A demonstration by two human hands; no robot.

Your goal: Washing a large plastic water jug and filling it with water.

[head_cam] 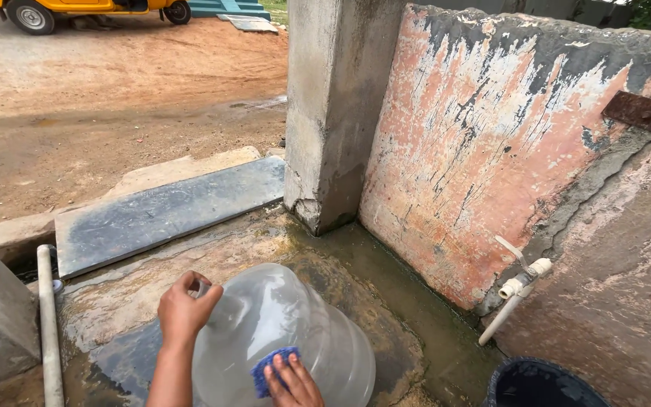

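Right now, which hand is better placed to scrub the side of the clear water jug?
The right hand. It already presses the blue sponge against the jug wall, while the left hand grips the jug's neck, steadying it on the wet concrete.

Soft, even daylight with faint shadows, sharp focus throughout, and slight wide-angle bending at the edges.

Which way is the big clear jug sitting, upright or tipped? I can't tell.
Tipped: the jug leans, its neck gripped by the left hand.
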